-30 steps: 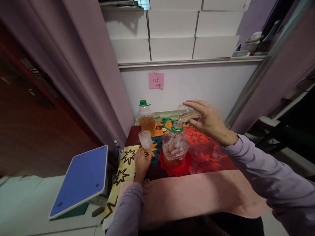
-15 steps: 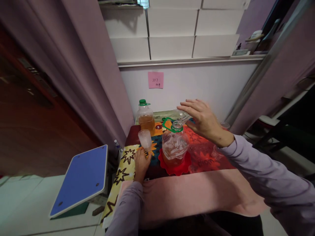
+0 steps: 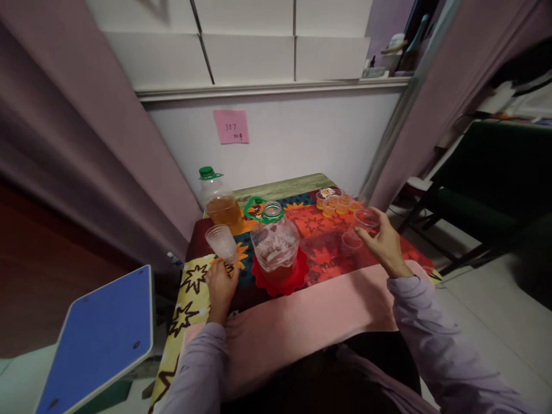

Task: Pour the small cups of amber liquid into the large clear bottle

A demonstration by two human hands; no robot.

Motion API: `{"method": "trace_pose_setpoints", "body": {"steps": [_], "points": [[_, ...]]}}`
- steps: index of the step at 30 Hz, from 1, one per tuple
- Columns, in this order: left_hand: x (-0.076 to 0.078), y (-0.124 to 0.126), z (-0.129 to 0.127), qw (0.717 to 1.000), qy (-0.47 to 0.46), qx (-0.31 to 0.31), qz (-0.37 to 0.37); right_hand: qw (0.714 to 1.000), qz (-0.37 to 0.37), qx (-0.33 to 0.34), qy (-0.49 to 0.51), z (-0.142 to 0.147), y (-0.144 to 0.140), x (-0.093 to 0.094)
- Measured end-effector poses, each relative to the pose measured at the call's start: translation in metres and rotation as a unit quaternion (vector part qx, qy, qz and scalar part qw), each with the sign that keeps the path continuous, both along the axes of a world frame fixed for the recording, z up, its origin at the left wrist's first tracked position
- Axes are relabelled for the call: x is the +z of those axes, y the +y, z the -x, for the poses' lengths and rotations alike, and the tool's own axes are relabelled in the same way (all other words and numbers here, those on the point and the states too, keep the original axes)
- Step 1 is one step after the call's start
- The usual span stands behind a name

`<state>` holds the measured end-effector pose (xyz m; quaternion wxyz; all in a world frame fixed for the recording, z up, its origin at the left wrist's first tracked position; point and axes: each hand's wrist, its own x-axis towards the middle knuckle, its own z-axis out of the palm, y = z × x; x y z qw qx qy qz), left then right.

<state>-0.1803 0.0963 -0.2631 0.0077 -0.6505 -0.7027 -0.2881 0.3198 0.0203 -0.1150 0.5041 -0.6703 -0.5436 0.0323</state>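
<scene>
The empty clear cup (image 3: 367, 219) is at the right side of the table (image 3: 284, 188), in front of a group of small cups with orange liquid (image 3: 336, 201). The right hand (image 3: 385, 244) holds this cup from the near side, and its fingers (image 3: 366, 234) are curled around the lower wall and pinch it. Just left of the hand another clear cup (image 3: 351, 241) stands on the red part of the patterned cloth (image 3: 321, 224).

At the left side, a stack of clear cups (image 3: 221, 242) is tilted toward the left. The left hand (image 3: 221, 286) holds the stack at its bottom end, fingers closed around the base, with the hand resting on the yellow part of the cloth.

Between the two hands stands an open clear jug (image 3: 275, 247) with a green handle ring at the neck. It has some orange liquid at the bottom and it stands on a red mat with wavy edge (image 3: 301, 275). Behind it, to the left, a second jug with a green cap (image 3: 218, 198) has orange liquid and stands near the wall.

A pink cloth (image 3: 302, 322) covers the near edge of the table. A pink note (image 3: 232, 126) is stuck on the wall above. A blue board (image 3: 99, 339) is at the lower left, well apart from the table
</scene>
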Motion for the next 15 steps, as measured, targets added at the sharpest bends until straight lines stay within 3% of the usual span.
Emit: {"method": "trace_pose_setpoints", "body": {"steps": [6,10,12,15], "points": [[0.003,-0.001,-0.001,1.0,0.005,0.001,0.002,0.998,0.038,0.023,-0.052,-0.01,0.002,-0.054],[0.005,-0.002,-0.001,1.0,0.007,0.0,-0.001,0.987,0.119,0.051,-0.095,-0.011,-0.001,-0.087],[0.005,-0.002,-0.001,1.0,0.006,-0.001,-0.002,0.984,0.139,0.056,-0.096,-0.011,-0.005,-0.096],[0.004,-0.002,-0.001,1.0,0.004,0.001,-0.001,0.988,0.13,0.042,-0.066,-0.004,-0.009,-0.093]]}}
